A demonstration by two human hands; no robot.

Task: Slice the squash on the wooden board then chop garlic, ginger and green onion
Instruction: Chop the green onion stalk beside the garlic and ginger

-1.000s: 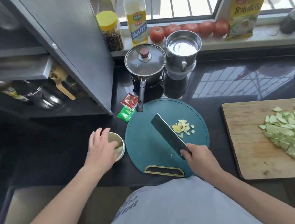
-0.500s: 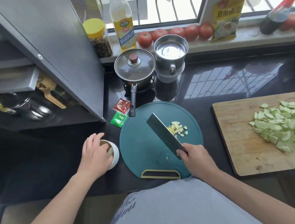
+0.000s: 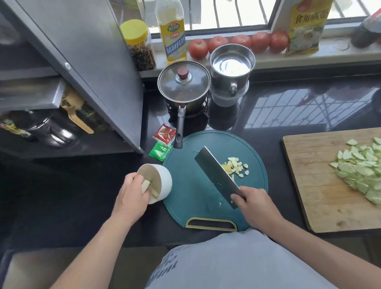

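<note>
Round white bowl tipped, broad steel cleaver

The yellow packet leaning on the window sill carries large characters reading 食用碱面 — the only print plainly legible — while the oil bottle beside the tomatoes shows a yellow and blue label whose characters are too blurred to make out.
</note>
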